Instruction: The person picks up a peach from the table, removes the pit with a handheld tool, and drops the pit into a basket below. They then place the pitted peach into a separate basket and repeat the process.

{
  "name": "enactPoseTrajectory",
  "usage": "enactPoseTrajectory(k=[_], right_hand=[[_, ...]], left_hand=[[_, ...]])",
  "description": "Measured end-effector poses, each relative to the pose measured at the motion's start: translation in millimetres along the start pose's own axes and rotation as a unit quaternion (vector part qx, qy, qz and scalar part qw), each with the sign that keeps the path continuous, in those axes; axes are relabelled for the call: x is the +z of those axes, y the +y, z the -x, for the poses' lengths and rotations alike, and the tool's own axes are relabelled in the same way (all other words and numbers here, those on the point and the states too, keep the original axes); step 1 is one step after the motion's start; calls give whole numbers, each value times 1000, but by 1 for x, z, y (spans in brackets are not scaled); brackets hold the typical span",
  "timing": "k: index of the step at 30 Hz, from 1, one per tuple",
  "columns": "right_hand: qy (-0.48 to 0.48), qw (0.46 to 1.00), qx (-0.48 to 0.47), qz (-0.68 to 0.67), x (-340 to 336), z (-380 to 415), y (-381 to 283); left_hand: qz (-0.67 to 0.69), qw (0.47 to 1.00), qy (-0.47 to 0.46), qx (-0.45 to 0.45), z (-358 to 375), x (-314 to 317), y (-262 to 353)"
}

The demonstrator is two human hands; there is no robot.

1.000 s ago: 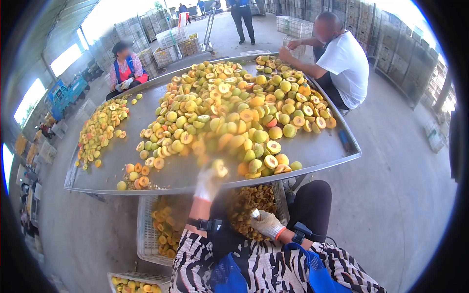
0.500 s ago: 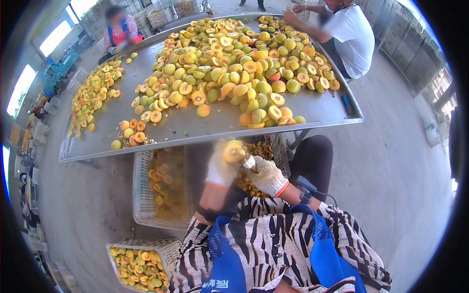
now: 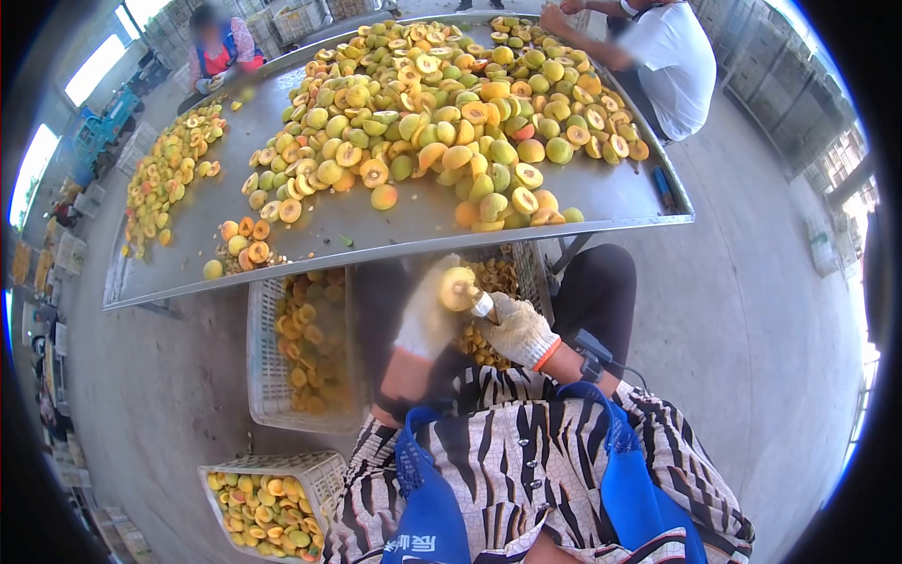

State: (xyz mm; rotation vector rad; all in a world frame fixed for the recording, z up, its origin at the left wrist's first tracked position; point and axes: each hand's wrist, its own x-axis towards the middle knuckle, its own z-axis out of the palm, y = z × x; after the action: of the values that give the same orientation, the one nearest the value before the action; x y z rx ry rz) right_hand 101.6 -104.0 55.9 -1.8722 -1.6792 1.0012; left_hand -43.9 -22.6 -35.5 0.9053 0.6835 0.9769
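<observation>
My left hand point(image 3: 425, 315), in a white knit glove and slightly blurred, holds a peach half point(image 3: 458, 288) just below the table's near edge. In my right hand point(image 3: 520, 332), gloved the same way, the fingers are closed round a short hand tool point(image 3: 483, 306) with a white band. Its tip meets the peach half, but the exact end is hidden. Beneath both hands stands a crate of brown-yellow scraps point(image 3: 498, 273). To the left, another white crate point(image 3: 268, 376) contains peach halves point(image 3: 305, 329).
A metal table point(image 3: 395, 230) bears a large heap of halved peaches point(image 3: 423, 122) and a smaller pile point(image 3: 174, 183). A blue-handled object point(image 3: 663, 188) lies at its right corner. One person point(image 3: 221, 56) sits far left, another point(image 3: 667, 70) right. A full crate point(image 3: 324, 484) stands lower left.
The view has shifted slightly, so the table sits higher and further left. My hands stay together at the peach half, which now shows more clearly with a paler side towards me.
</observation>
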Motion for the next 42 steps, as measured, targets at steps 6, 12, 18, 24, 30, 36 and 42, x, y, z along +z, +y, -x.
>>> enactPoseTrajectory(k=[6,12,18,24,30,36,42], right_hand=[[-7,997,-8,76,7,-1,13],[-68,994,35,77,-2,2,7],[-131,985,61,94,-6,6,16],[-94,992,64,57,12,4,45],[-33,996,-85,9,51,-11,70],[-108,992,-69,-22,34,-10,60],[-166,980,26,-109,22,-11,40]], left_hand=[[44,991,19,-121,6,10,13],[-8,993,25,-117,8,15,9],[-137,975,15,-177,4,9,-5],[-102,986,-7,-131,-2,14,-13],[123,984,104,-82,-4,40,-14],[2,987,162,-11,-22,19,-50],[154,982,110,-15,-4,40,-18]])
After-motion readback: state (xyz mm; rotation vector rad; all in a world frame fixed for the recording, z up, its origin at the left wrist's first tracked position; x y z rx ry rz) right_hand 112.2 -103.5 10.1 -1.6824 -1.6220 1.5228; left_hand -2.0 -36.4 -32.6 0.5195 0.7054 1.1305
